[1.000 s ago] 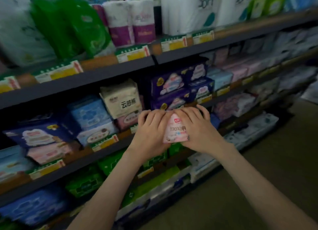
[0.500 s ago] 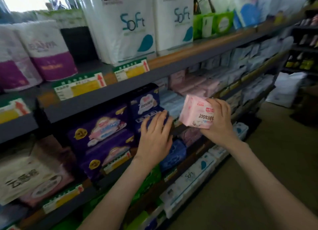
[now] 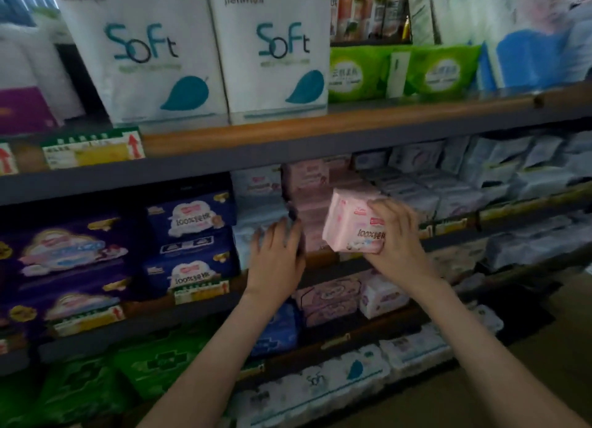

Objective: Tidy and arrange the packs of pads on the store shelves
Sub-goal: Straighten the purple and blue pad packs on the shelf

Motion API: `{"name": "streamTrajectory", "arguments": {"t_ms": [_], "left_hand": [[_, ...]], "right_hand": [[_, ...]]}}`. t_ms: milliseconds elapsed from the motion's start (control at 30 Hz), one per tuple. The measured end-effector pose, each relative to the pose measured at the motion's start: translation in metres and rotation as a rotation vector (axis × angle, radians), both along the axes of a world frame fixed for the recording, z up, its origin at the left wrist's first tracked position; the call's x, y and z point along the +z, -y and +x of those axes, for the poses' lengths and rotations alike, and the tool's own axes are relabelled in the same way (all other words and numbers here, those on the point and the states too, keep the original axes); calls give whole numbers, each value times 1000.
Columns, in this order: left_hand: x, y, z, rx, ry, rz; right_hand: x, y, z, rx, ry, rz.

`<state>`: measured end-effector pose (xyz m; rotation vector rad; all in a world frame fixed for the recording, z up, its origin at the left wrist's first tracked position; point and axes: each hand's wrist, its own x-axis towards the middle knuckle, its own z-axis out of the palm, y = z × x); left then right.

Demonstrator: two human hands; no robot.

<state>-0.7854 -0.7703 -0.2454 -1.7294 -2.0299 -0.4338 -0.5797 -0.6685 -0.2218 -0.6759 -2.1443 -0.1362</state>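
Note:
My right hand (image 3: pixel 395 235) grips a pink pack of pads (image 3: pixel 347 224) and holds it tilted in front of the second shelf. Behind it stands a stack of similar pink packs (image 3: pixel 306 184). My left hand (image 3: pixel 277 254) reaches flat toward the pale blue packs (image 3: pixel 256 193) to the left of that stack, fingers apart, holding nothing. Dark blue packs (image 3: pixel 190 235) and purple packs (image 3: pixel 69 261) fill the shelf further left.
The grey shelf edge (image 3: pixel 288 152) runs above my hands, carrying large white Soft tissue packs (image 3: pixel 272 49) and green packs (image 3: pixel 358 73). Pale blue-grey packs (image 3: pixel 480 177) fill the shelf to the right. Pink and white packs (image 3: pixel 352 296) sit one shelf down; green packs (image 3: pixel 153 366) lie lower left.
The view has moved right along the shelves. My right hand carried the pink pack alone up to the pink stack; my left hand let go of it and reached to the shelf.

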Motion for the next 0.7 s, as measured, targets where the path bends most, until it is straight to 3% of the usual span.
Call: {"name": "streamTrajectory", "arguments": {"t_ms": [167, 333, 500, 700], "left_hand": [[19, -16, 6, -72, 156, 31], [26, -40, 11, -87, 84, 34], [23, -62, 6, 1, -16, 114], [23, -75, 8, 75, -77, 40]], "right_hand": [[9, -43, -27, 75, 43, -12], [12, -77, -55, 20, 116, 19], [25, -88, -74, 269, 164, -341], [33, -94, -74, 319, 211, -339]]}}
